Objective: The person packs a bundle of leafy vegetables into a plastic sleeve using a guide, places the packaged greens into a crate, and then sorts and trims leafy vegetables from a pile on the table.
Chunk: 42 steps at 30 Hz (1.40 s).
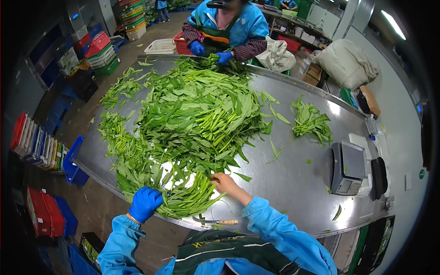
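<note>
Curling the blue-gloved left hand [145, 204] around leaves of the loose, long-stemmed green vegetable bundle [195, 196] near the front edge of the shiny steel table [284, 183]; bending the bare right hand's [223, 184] fingers at its stems, not showing whether gripping; seeing, beyond, a white plastic crate [160, 46] with indistinct contents.

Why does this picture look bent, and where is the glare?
Head view: the metal table has bowed edges, probably from a wide lens, and corners go black. Head view: white glare on bare metal near the scale and between the leafy greens; ceiling lamp washed out; left hand and right hand fairly sharp.
</note>
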Tool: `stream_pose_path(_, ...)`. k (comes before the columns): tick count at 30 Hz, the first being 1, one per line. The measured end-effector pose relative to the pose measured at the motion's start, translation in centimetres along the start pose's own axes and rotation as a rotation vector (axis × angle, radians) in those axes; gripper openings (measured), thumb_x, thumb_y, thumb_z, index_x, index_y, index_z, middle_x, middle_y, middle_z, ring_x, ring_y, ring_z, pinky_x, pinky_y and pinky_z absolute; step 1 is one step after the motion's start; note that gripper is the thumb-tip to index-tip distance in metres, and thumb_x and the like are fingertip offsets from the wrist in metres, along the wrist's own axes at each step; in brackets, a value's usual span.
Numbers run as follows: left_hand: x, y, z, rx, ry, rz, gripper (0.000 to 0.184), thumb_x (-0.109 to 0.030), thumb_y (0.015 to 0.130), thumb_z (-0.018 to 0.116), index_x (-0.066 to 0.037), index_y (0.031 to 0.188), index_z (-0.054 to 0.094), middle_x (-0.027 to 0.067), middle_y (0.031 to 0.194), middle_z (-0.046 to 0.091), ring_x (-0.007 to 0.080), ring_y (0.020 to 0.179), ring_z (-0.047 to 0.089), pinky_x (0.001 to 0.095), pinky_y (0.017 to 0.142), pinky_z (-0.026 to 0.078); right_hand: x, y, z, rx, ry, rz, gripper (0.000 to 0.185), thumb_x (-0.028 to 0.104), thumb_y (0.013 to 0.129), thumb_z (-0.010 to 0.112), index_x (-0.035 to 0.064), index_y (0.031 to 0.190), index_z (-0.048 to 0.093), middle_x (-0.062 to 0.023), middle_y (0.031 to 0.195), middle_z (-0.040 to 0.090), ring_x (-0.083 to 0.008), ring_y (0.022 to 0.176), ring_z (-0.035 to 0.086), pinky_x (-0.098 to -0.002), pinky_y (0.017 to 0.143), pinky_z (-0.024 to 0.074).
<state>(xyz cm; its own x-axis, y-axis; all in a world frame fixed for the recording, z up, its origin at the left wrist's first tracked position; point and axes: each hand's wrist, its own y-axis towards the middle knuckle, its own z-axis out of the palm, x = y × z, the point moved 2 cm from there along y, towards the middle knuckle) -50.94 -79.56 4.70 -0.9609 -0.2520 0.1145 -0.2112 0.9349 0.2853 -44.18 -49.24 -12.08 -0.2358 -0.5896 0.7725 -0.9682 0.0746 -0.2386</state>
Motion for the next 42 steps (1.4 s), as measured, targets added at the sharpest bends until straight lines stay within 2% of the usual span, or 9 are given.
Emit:
stream_pose_path(9, -0.1, -0.2, 0.1, 0.011, -0.003, -0.011, 0.022, -0.008, 0.065, 0.059, -0.009, 0.087, 0.056, 0.0040, 0.092, 0.059, 0.0233, 0.084, 0.057, 0.0370, 0.072, 0.047, 0.5, -0.4, 0.1, 0.014, 0.052, 0.017, 0.033, 0.021, 0.084, 0.060, 0.0021, 0.111, 0.060, -0.0203, 0.101, 0.063, -0.0343, 0.089, 0.062, -0.0404, 0.078, 0.0483)
stream_pose_path(16, -0.3, -0.1, 0.3, 0.010, 0.002, -0.008, 0.022, -0.008, 0.066, 0.059, -0.010, 0.087, 0.056, 0.0033, 0.092, 0.059, 0.0232, 0.083, 0.057, 0.0369, 0.072, 0.046, -0.2, -0.2, 0.8, 0.037, 0.053, 0.061, 0.032, 0.021, 0.085, 0.058, 0.0041, 0.112, 0.060, -0.0186, 0.098, 0.064, -0.0339, 0.089, 0.062, -0.0406, 0.079, 0.0481)
stream_pose_path(18, -0.2, -0.4, 0.8, 0.041, -0.025, -0.033, 0.029, -0.009, 0.062, 0.060, -0.010, 0.091, 0.058, 0.0030, 0.094, 0.059, 0.0245, 0.088, 0.055, 0.0385, 0.075, 0.045, -0.7, -0.1, 1.1, 0.003, 0.038, 0.026, 0.031, 0.024, 0.084, 0.062, 0.0089, 0.111, 0.062, -0.0134, 0.094, 0.066, -0.0267, 0.084, 0.064, -0.0352, 0.074, 0.0499)
stream_pose_path(22, -0.3, -0.1, 0.7, 0.042, -0.016, -0.025, 0.028, -0.009, 0.062, 0.060, -0.010, 0.090, 0.058, 0.0030, 0.094, 0.059, 0.0244, 0.087, 0.055, 0.0386, 0.075, 0.045, -0.6, -0.5, 0.8, 0.008, 0.013, 0.036, 0.031, 0.024, 0.084, 0.062, 0.0100, 0.111, 0.062, -0.0132, 0.094, 0.066, -0.0275, 0.084, 0.064, -0.0356, 0.074, 0.0498)
stream_pose_path(24, -0.3, 0.0, 0.6, 0.005, 0.008, -0.005, 0.023, -0.008, 0.066, 0.059, -0.010, 0.088, 0.057, 0.0033, 0.092, 0.059, 0.0233, 0.083, 0.056, 0.0372, 0.072, 0.046, -0.4, -0.7, 0.7, 0.028, 0.039, 0.073, 0.032, 0.021, 0.082, 0.058, 0.0056, 0.111, 0.061, -0.0153, 0.092, 0.066, -0.0316, 0.086, 0.062, -0.0392, 0.075, 0.0480)
stream_pose_path(31, -0.3, -0.6, 1.4, 0.036, -0.004, -0.024, 0.026, -0.010, 0.064, 0.060, -0.011, 0.089, 0.057, 0.0027, 0.094, 0.059, 0.0242, 0.087, 0.055, 0.0388, 0.076, 0.045, 0.4, -1.0, 0.4, 0.028, 0.013, 0.052, 0.031, 0.020, 0.083, 0.055, 0.0061, 0.110, 0.061, -0.0144, 0.093, 0.066, -0.0312, 0.087, 0.062, -0.0396, 0.075, 0.0483)
stream_pose_path(36, -0.5, -1.0, 1.6, 0.055, -0.017, -0.037, 0.028, -0.009, 0.063, 0.060, -0.012, 0.091, 0.058, 0.0025, 0.094, 0.058, 0.0241, 0.088, 0.055, 0.0389, 0.078, 0.044, 0.8, -1.2, 0.0, 0.027, 0.006, 0.070, 0.030, 0.020, 0.081, 0.058, 0.0060, 0.107, 0.062, -0.0156, 0.093, 0.066, -0.0319, 0.086, 0.063, -0.0393, 0.075, 0.0490)
stream_pose_path(40, -1.0, -0.8, 0.8, -0.007, -0.012, -0.047, 0.026, -0.008, 0.065, 0.059, -0.012, 0.090, 0.058, 0.0025, 0.090, 0.057, 0.0231, 0.083, 0.056, 0.0367, 0.073, 0.045, 0.4, -1.4, -0.2, -0.027, 0.039, 0.023, 0.031, 0.021, 0.083, 0.056, 0.0069, 0.109, 0.063, -0.0173, 0.090, 0.066, -0.0296, 0.082, 0.064, -0.0374, 0.074, 0.0496)
stream_pose_path(42, -1.0, -1.4, 1.2, 0.062, -0.046, -0.082, 0.034, -0.009, 0.059, 0.062, -0.011, 0.093, 0.059, 0.0034, 0.095, 0.057, 0.0252, 0.088, 0.054, 0.0390, 0.076, 0.044, 0.5, -1.7, -0.5, -0.079, 0.084, 0.015, 0.030, 0.017, 0.082, 0.053, 0.0048, 0.108, 0.064, -0.0173, 0.090, 0.067, -0.0294, 0.082, 0.064, -0.0366, 0.074, 0.0499)
